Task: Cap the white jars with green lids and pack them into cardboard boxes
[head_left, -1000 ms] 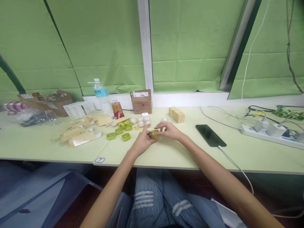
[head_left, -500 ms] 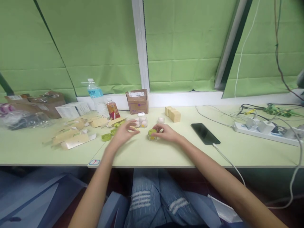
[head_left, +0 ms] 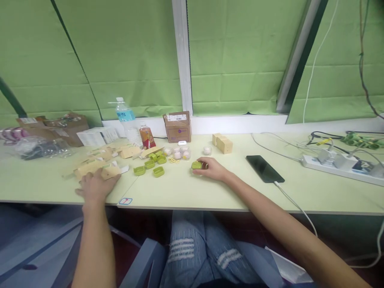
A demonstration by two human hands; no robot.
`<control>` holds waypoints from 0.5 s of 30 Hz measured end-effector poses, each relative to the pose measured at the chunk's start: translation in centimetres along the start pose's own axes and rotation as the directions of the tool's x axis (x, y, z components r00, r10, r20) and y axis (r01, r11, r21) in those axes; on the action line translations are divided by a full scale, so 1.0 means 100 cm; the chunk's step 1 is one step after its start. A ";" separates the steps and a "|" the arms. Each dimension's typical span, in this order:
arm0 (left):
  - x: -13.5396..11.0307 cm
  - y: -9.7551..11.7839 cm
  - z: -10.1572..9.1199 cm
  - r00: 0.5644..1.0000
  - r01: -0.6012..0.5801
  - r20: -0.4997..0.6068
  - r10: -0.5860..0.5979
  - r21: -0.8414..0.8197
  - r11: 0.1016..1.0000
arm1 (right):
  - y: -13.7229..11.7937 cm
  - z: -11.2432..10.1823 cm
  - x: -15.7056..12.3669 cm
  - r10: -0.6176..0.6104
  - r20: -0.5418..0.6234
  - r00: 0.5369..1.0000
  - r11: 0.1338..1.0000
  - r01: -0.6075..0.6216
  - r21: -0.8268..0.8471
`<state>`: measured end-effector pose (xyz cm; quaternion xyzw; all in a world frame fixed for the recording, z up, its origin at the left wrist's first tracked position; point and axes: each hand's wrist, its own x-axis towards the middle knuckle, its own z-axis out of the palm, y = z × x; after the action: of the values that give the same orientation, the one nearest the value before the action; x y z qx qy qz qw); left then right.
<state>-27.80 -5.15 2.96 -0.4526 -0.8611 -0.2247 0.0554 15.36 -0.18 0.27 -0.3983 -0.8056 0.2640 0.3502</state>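
So it's a long pale green-yellow table point(head_left: 186, 194) pushed up against a wall of green blinds point(head_left: 237, 60), with a whitish post point(head_left: 181, 52) between two of the panels. The right hand point(head_left: 210, 169) has its fingers curled in around a little green-topped container point(head_left: 197, 165), which sits near the front-middle of the table. Over on the other side, the left hand point(head_left: 96, 186) is on the messy pile of flattened card pieces point(head_left: 112, 171), fingers fanned a bit, but the tips are hard to make out so I can't tell if it's gripping any. Between the two hands there's a scatter of open green caps point(head_left: 159, 171), with some clear little tubs point(head_left: 177, 153) just behind and to the right. Along the back: a big water bottle point(head_left: 125, 116), a red-labelled bottle point(head_left: 147, 138), a brown carton point(head_left: 179, 130), then pale wooden blocks point(head_left: 225, 145). Far left is boxes point(head_left: 72, 132) and crinkly clear plastic point(head_left: 39, 148). Right side's got a dark phone point(head_left: 264, 168) plugged into a white cable, plus a loaded power strip point(head_left: 312, 163). Below the edge, ripped jeans point(head_left: 182, 236) and bluish chairs point(head_left: 145, 260).
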 end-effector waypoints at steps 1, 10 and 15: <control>-0.001 0.003 0.000 1.000 0.011 -0.007 -0.011 -0.020 1.000 | 0.000 0.000 0.000 0.002 -0.004 1.000 1.000 -0.002 -0.003; 0.006 0.001 -0.002 0.999 -0.047 -0.023 0.046 -0.054 0.997 | 0.003 -0.003 0.001 -0.005 -0.020 1.000 0.998 0.004 -0.056; 0.005 0.002 -0.004 0.999 -0.007 -0.046 0.003 -0.079 0.997 | 0.004 -0.003 0.001 -0.003 -0.020 1.000 0.999 0.002 -0.049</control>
<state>-27.97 -4.86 3.53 -0.4514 -0.8489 -0.2687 0.0576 15.72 0.13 0.23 -0.4085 -0.8088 0.2397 0.3486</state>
